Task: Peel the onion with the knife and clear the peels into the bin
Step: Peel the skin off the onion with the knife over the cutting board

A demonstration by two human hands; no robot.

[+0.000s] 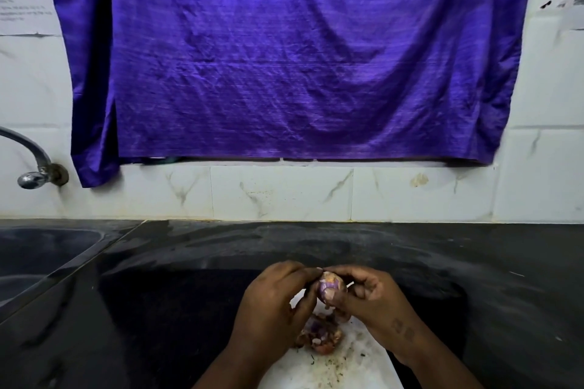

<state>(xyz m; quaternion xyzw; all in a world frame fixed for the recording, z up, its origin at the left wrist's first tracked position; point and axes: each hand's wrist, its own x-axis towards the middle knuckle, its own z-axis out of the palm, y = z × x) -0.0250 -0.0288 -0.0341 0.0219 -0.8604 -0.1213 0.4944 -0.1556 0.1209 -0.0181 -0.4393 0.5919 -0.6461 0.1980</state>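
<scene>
A small purple onion (pixel 328 287) with patches of papery skin is held up between both hands above a white cutting board (pixel 354 363). My left hand (pixel 275 300) pinches the onion's top left side with its fingertips. My right hand (pixel 369 297) grips the onion from the right and below. A heap of brownish-purple peels (pixel 320 336) lies on the board directly beneath the onion. No knife and no bin can be seen.
The board rests on a black stone counter (pixel 189 278). A sink basin (pixel 38 256) is sunk into the counter at the left, with a steel tap (pixel 31 178) on the tiled wall above it. A purple cloth (pixel 284 57) hangs on the wall behind.
</scene>
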